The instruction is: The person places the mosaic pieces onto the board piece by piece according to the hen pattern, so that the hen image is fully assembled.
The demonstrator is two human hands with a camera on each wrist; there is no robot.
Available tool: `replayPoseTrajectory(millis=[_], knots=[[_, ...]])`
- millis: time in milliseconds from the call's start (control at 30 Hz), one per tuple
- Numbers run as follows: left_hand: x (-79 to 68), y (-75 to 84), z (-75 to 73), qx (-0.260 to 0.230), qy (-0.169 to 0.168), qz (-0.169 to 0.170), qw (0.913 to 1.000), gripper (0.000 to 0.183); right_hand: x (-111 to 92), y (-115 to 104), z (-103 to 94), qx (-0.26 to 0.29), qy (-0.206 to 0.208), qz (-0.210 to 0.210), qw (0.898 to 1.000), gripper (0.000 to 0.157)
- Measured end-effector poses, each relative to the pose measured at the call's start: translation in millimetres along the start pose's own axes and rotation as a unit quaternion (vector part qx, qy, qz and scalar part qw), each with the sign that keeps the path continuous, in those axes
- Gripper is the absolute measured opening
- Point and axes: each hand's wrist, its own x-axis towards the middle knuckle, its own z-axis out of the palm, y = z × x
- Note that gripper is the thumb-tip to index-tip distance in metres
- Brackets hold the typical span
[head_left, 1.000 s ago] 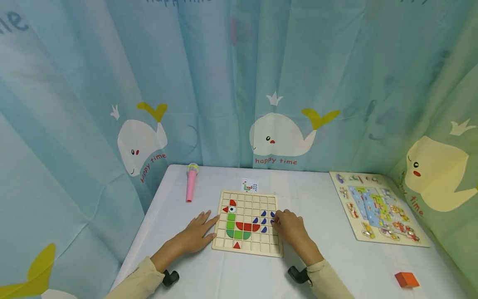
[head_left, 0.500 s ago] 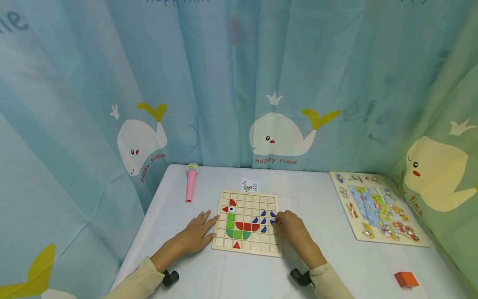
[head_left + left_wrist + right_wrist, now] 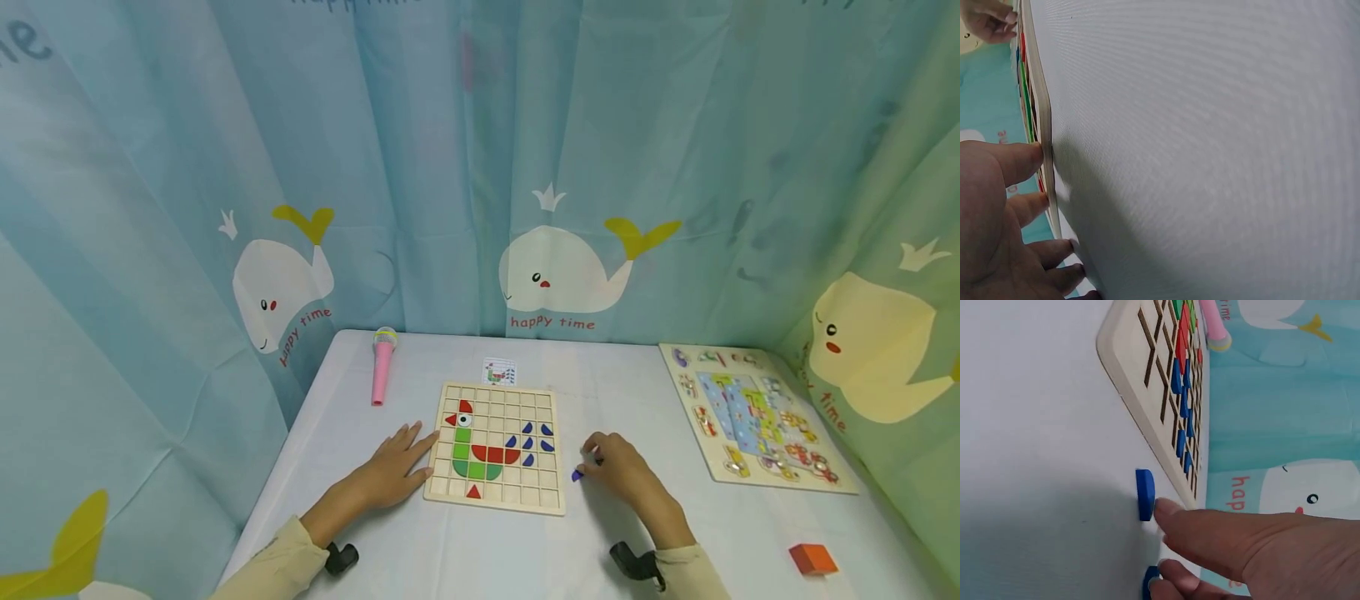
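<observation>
A wooden grid board [image 3: 525,493] holds red, green and blue pieces laid out as a bird. My left hand [image 3: 393,471] has its fingers spread, with thumb and forefinger touching the board's left edge. Just off the board's right side, my right hand [image 3: 618,468] is low over the tablecloth, thumb and fingers apart. A blue half-round piece [image 3: 1145,495] lies by the thumb tip in the right wrist view. Another blue piece [image 3: 1149,581] is at the fingertips, partly hidden by them. Several blue pieces [image 3: 527,443] sit in cells on the board's right side.
A small picture card [image 3: 499,372] lies behind the board. Farther left is a pink toy microphone [image 3: 382,371]. A wooden picture puzzle [image 3: 720,467] lies at the right, with an orange block [image 3: 813,559] nearer. A whale-print curtain [image 3: 427,167] hangs behind the table.
My right hand has moved off the board, right and nearer to me, to loose blue pieces on the cloth. The blue pieces at the board's right edge are now uncovered. My left hand stays.
</observation>
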Motion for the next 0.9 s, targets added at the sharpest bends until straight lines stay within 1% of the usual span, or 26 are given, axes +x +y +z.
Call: replayPoseTrajectory(millis=[100, 167, 333, 467, 600, 733, 900], knots=[[-0.3, 0.6, -0.8, -0.004, 0.001, 0.002, 1.0000, 0.061, -2.1, 3.9, 1.0, 0.012, -0.006, -0.018, 1.000, 0.012], [-1.1, 1.6, -1.7, -0.007, 0.001, 0.004, 1.0000, 0.061, -3.5, 4.8, 1.7, 0.018, -0.009, -0.020, 1.000, 0.010], [-2.5, 3.1, -3.3, -0.011, 0.000, 0.007, 0.9999, 0.061, -7.5, 4.5, 4.5, 0.030, -0.022, -0.011, 0.999, 0.013], [-3.0, 3.3, -3.6, -0.012, -0.002, 0.002, 0.9999, 0.061, -10.7, 4.9, 9.4, 0.040, -0.034, -0.008, 0.999, 0.015], [-3.1, 3.0, -3.7, -0.009, -0.003, -0.001, 1.0000, 0.061, -14.4, 4.9, 12.2, 0.043, -0.029, -0.016, 0.999, 0.013], [-3.0, 3.1, -4.1, -0.013, -0.003, -0.001, 0.9999, 0.061, -18.4, 3.4, 10.1, 0.038, -0.015, -0.020, 0.999, 0.007], [-2.4, 2.6, -4.4, -0.012, -0.005, -0.003, 0.9999, 0.061, -20.3, 2.8, 6.6, 0.006, 0.000, -0.019, 1.000, 0.003]])
